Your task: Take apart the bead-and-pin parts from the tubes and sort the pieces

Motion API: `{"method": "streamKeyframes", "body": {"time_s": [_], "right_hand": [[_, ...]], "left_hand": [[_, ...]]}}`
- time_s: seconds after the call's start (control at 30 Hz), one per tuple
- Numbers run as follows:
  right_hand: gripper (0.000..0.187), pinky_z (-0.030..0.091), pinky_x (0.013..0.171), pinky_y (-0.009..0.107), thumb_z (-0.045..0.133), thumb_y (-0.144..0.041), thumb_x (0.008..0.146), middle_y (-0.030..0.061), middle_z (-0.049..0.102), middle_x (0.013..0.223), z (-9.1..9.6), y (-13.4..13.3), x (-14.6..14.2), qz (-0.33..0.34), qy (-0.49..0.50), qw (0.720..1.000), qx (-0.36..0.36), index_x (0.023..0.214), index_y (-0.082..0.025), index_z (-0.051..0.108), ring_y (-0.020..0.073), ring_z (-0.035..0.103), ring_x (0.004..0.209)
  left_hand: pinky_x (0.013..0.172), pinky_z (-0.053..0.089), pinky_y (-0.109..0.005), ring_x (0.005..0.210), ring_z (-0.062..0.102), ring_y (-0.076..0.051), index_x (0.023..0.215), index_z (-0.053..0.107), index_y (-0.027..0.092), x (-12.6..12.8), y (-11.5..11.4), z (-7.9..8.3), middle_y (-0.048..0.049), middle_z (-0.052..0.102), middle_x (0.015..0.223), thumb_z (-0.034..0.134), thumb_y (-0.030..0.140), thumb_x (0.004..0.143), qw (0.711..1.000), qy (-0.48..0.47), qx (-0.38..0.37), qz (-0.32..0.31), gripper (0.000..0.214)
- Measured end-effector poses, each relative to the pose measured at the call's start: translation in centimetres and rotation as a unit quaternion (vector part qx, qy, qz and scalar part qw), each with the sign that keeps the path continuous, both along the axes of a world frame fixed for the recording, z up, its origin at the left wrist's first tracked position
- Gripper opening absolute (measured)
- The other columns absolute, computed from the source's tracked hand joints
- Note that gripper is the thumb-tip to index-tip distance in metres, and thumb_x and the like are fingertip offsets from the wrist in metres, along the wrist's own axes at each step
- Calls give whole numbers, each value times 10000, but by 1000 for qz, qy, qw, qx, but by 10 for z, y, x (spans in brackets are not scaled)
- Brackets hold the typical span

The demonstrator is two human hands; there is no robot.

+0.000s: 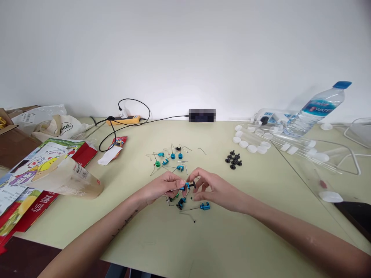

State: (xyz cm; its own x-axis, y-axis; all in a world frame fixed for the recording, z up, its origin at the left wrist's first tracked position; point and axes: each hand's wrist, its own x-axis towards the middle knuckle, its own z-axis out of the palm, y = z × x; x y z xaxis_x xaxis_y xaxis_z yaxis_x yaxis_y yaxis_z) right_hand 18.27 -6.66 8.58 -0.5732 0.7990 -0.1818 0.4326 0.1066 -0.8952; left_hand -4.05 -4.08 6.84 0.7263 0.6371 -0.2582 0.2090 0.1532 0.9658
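Observation:
My left hand [166, 187] pinches a small blue metal fitting [187, 186] between thumb and fingers. A black flat-headed screw [194, 185] sticks out of the fitting's right side. The curled fingers of my right hand [207, 187] close around the screw's head; the exact contact is partly hidden. Just below my hands lie another blue fitting with a black screw [181, 203] and a blue fitting on a thin wire [205, 206]. Beyond them several blue fittings [180, 156], a green one [157, 164], bent wires and hex keys [186, 168] are scattered.
Several black screws [233, 160] are heaped right of centre. White caps [252, 148], clear tubes and a tilted water bottle [315, 110] stand at right. A drink cup [78, 181] lies left on printed bags. A phone [202, 116] on a cable leans against the wall.

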Motion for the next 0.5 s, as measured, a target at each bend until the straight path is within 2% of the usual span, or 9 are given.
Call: {"method": "streamKeyframes", "body": {"time_s": [0.03, 0.07, 0.13, 0.2, 0.23, 0.37, 0.43, 0.5], "right_hand": [[445, 429, 613, 248, 692, -418, 742, 5, 631, 924, 0, 0, 0, -12, -2, 1000, 2, 1108, -275, 484, 170, 582, 832], [452, 428, 610, 250, 688, -446, 739, 7, 628, 914, 0, 0, 0, -21, -8, 1000, 9, 1107, -272, 490, 173, 583, 829], [291, 420, 608, 257, 556, -492, 835, 5, 632, 827, -2, -1, 0, -20, -18, 999, 25, 973, -236, 546, 165, 588, 766], [355, 418, 622, 268, 370, -461, 935, 2, 629, 722, -4, 0, -1, 3, -18, 999, 34, 781, -200, 554, 148, 589, 685], [380, 420, 625, 269, 338, -432, 950, 2, 627, 707, -4, 0, -1, 11, -17, 999, 40, 738, -194, 546, 143, 587, 665], [145, 432, 625, 254, 500, -354, 887, 14, 630, 907, -6, 2, 0, -23, 7, 997, 73, 915, -220, 548, 147, 604, 758], [194, 433, 616, 254, 469, -391, 903, 22, 624, 912, -6, 2, 0, -32, 10, 998, 60, 914, -212, 543, 144, 612, 738], [345, 423, 572, 254, 354, -446, 942, 24, 623, 781, -5, 0, 0, -9, 2, 1000, 19, 810, -186, 539, 139, 606, 644]], "left_hand": [[498, 110, -251, 451, 151, -57, 735, 617, 114, 0, 0, 1, 80, 228, 458, 480, 484, 873, 1000, 2, 3, 1, 418], [497, 113, -249, 453, 155, -57, 728, 614, 115, 0, 0, 2, 79, 228, 462, 483, 483, 872, 1000, 4, 9, 0, 416], [495, 116, -245, 460, 160, -59, 711, 606, 117, 0, -1, 3, 77, 225, 476, 495, 479, 865, 1000, 8, 18, -5, 409], [488, 117, -243, 461, 172, -60, 694, 597, 118, 2, -4, 4, 73, 230, 485, 502, 485, 858, 1000, 13, 20, -17, 413], [484, 117, -242, 459, 178, -61, 695, 597, 117, 3, -5, 4, 72, 236, 484, 502, 492, 855, 999, 16, 16, -26, 418], [469, 116, -233, 453, 186, -61, 715, 606, 111, 5, -10, 5, 70, 260, 477, 504, 514, 843, 999, 22, -1, -50, 435], [468, 124, -227, 455, 195, -59, 719, 603, 111, 6, -11, 6, 67, 274, 484, 505, 511, 843, 999, 18, 2, -43, 430], [467, 135, -225, 458, 208, -60, 717, 597, 113, 6, -11, 6, 64, 286, 490, 505, 505, 844, 999, 16, 9, -32, 423]]}}
